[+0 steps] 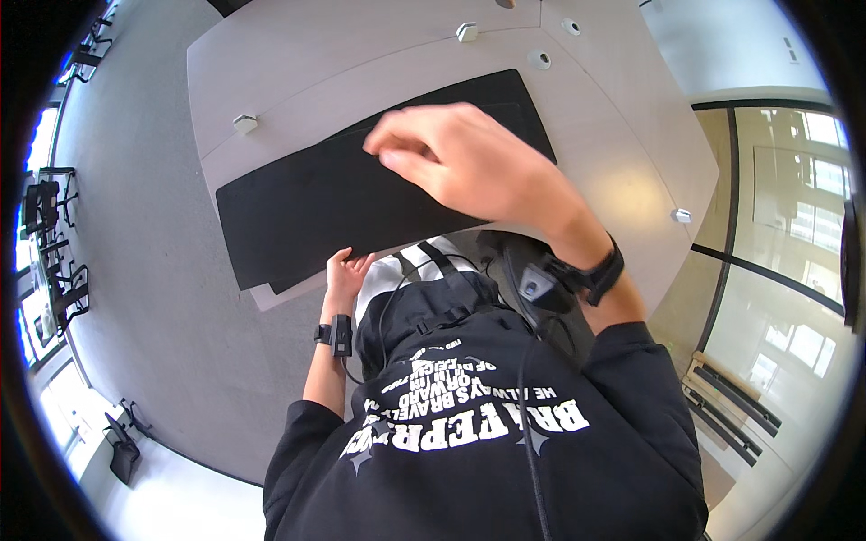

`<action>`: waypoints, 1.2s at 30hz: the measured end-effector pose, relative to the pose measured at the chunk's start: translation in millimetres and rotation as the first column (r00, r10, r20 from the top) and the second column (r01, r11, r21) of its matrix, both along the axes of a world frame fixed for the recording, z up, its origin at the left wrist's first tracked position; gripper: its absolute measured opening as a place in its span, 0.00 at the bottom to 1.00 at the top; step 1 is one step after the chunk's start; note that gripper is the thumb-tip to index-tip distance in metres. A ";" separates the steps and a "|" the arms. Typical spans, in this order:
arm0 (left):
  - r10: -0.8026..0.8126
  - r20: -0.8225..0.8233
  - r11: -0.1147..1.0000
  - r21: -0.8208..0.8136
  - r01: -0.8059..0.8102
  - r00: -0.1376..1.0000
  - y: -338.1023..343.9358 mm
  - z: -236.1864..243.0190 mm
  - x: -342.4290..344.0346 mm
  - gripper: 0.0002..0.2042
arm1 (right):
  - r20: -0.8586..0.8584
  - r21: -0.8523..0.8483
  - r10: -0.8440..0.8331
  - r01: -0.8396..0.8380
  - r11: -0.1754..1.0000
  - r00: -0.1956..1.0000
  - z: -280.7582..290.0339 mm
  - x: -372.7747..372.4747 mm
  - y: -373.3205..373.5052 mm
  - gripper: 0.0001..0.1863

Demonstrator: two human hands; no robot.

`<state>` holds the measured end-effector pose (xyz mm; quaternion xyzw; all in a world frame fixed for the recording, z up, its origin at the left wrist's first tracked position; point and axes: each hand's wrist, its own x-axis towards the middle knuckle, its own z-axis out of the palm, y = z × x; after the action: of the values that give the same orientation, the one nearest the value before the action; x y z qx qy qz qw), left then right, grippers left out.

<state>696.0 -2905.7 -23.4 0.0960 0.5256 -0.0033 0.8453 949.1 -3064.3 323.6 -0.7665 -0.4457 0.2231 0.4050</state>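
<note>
A long black mat (298, 212) lies aslant on the table in front of me. Its edges are doubled, as if two layers overlap out of line; whether it is one folded piece or two, I cannot tell. My left hand (347, 272) is at the mat's near edge, fingers apart, fingertips touching or nearly touching it. Above the middle of the mat is my right hand (460, 158), slightly blurred. Its fingers are curled in toward the thumb, and nothing shows in them. The hand and forearm hide part of the mat.
The pale table (622, 135) has angled edges and carries small white blocks (245, 123) and round fittings (539, 60). Dark cables run down my front. A black chair part (514, 261) is close by my right side. Further chairs (68, 288) stand far left, and glass panels (785, 198) are at the right.
</note>
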 end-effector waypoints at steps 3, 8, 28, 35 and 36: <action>-0.025 -0.072 0.998 0.051 0.029 0.997 1.9 -4.3 1.2 0.12 | -0.031 0.039 0.076 -0.075 0.996 0.997 15.8 5.8 41.3 0.12; -0.218 -0.057 0.976 -0.007 0.218 0.974 6.8 4.4 8.5 0.14 | -0.078 0.070 -0.095 0.100 0.992 0.992 -73.8 29.0 81.8 0.14; -0.357 0.158 0.906 -0.183 0.383 0.921 36.3 47.6 8.1 0.25 | 0.103 -0.632 -0.969 0.767 0.112 0.226 -325.0 77.6 -142.3 0.34; -0.614 -0.022 0.726 0.377 0.576 0.789 88.7 93.1 8.2 0.18 | 0.364 -0.674 -0.898 0.735 -0.070 0.248 -345.2 78.1 -174.9 0.47; -0.504 -0.080 0.736 0.482 0.476 0.860 101.6 99.5 3.4 0.16 | 0.348 -0.691 -0.905 0.720 -0.070 0.245 -344.7 77.2 -174.7 0.50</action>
<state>699.5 -2804.1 76.1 0.4398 0.4416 -0.0907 0.7768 1026.3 -3239.1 -21.1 -0.9267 0.3009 0.1754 0.1409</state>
